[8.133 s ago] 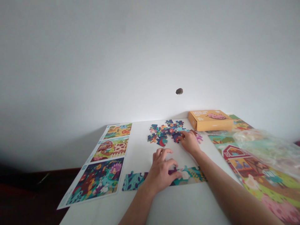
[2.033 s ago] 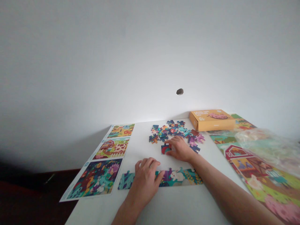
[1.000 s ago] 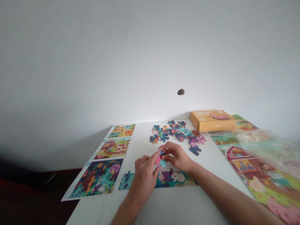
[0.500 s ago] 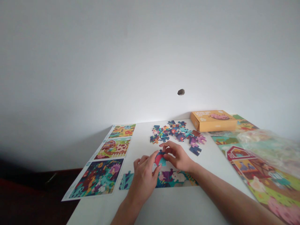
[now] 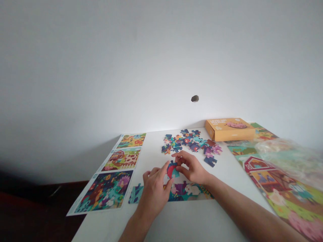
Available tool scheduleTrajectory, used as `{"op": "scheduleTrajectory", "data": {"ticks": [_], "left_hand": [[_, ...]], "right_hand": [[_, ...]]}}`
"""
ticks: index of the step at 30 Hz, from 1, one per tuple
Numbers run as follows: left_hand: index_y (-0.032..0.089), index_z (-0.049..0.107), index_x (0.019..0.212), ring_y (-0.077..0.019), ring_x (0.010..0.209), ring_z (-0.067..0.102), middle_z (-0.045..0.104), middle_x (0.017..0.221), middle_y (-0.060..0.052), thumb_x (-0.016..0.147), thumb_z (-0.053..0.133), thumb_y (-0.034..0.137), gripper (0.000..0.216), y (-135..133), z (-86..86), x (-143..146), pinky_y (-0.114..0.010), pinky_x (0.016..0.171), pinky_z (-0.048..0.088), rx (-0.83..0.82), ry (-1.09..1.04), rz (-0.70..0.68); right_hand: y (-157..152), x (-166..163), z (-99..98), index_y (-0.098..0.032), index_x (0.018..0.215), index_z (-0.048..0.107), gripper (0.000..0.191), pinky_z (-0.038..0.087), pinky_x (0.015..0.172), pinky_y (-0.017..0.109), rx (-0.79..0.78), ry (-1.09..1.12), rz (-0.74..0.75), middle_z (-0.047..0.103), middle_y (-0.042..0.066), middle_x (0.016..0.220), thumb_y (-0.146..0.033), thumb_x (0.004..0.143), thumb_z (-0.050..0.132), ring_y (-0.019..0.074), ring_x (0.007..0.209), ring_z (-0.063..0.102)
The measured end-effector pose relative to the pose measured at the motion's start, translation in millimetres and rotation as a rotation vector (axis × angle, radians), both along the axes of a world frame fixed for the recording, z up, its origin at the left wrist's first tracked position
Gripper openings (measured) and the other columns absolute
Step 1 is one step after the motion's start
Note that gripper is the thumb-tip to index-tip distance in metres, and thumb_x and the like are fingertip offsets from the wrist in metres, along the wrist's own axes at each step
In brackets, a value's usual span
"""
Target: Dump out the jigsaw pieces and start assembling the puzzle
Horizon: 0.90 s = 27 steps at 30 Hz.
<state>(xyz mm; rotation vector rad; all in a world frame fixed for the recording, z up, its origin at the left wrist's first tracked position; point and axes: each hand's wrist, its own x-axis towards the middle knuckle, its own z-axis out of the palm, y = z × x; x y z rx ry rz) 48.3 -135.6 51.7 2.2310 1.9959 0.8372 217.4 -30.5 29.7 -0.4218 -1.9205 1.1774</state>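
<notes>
Between my hands is a jigsaw puzzle piece (image 5: 172, 170) in red, teal and dark blue, held just above the table. My right hand (image 5: 190, 166) pinches its right edge between thumb and fingers. On the other side, my left hand (image 5: 156, 186) has its thumb and index finger apart; the index fingertip is by the piece's left edge, and whether it touches is hard to tell. Below lies a joined strip of puzzle (image 5: 181, 193) with a white rabbit, partly hidden by my left hand. Loose puzzle pieces (image 5: 194, 147) are heaped beyond my hands.
At the left, a picture sheet (image 5: 106, 191) with three printed scenes reaches past the table edge. A yellow puzzle box (image 5: 232, 131) stands at the back right against the wall (image 5: 151, 67). A farm poster (image 5: 285, 188) and clear plastic wrapping (image 5: 290, 158) lie on the right.
The left index finger has drawn back slightly from the puzzle piece, showing more of its left side. The right hand keeps its pinch nearly in place.
</notes>
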Motion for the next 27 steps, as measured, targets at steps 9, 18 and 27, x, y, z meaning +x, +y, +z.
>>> {"op": "scheduleTrajectory", "data": {"ticks": [9,18,27], "left_hand": [[0.022,0.046,0.131,-0.0229,0.093,0.062,0.068,0.100,-0.006,0.088,0.058,0.020,0.045,-0.7,1.6,-1.5,-0.043,0.089,0.035,0.038,-0.036,0.002],[0.023,0.047,0.132,-0.0223,0.093,0.063,0.068,0.101,-0.004,0.089,0.056,0.020,0.044,-1.1,2.1,0.3,-0.041,0.088,0.034,0.074,-0.004,-0.014],[0.023,0.047,0.131,-0.0222,0.093,0.063,0.069,0.101,-0.006,0.088,0.057,0.019,0.045,-0.8,2.6,2.4,-0.043,0.090,0.033,0.080,0.008,-0.004]], "right_hand": [[-3.7,0.4,3.8,-0.015,0.121,0.055,0.039,0.040,0.053,0.022,-0.167,-0.099,0.072,0.060,0.000,0.072,-0.039,0.090,0.059,0.0094,0.055,0.050],[-2.3,3.2,5.9,-0.014,0.085,0.060,0.039,0.034,0.047,0.021,-0.277,-0.130,0.113,0.059,0.000,0.054,-0.053,0.089,0.056,0.0092,0.045,0.046],[-2.5,3.3,6.6,-0.014,0.084,0.059,0.039,0.035,0.048,0.022,-0.261,-0.143,0.117,0.060,0.000,0.056,-0.053,0.089,0.055,0.0098,0.047,0.047]]}}
